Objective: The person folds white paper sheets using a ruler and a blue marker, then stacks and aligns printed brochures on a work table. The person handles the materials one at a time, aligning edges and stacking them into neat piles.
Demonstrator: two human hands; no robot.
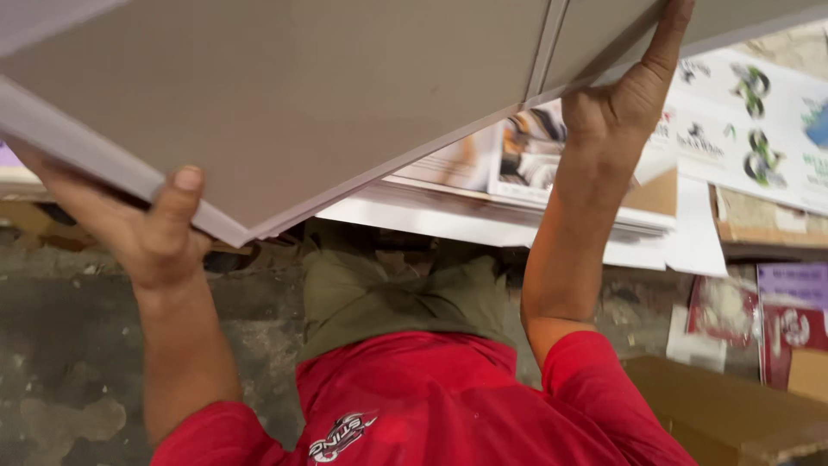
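Observation:
A thick stack of large grey sheets (pixel 285 95) fills the top of the head view, lifted and tilted. My left hand (pixel 151 229) grips its lower left edge, thumb on top and fingers hidden underneath. My right hand (pixel 625 95) holds the stack's right edge higher up, fingers stretched along the sheets. Under the lifted stack lies a pile of printed sheets (pixel 517 185) with white edges. My red shirt and olive trousers show below.
Printed posters (pixel 750 129) lie spread at the right. A brown cardboard box (pixel 733 414) sits at the lower right, with red and purple printed cards (pixel 789 311) above it. The concrete floor (pixel 60 362) is stained at the left.

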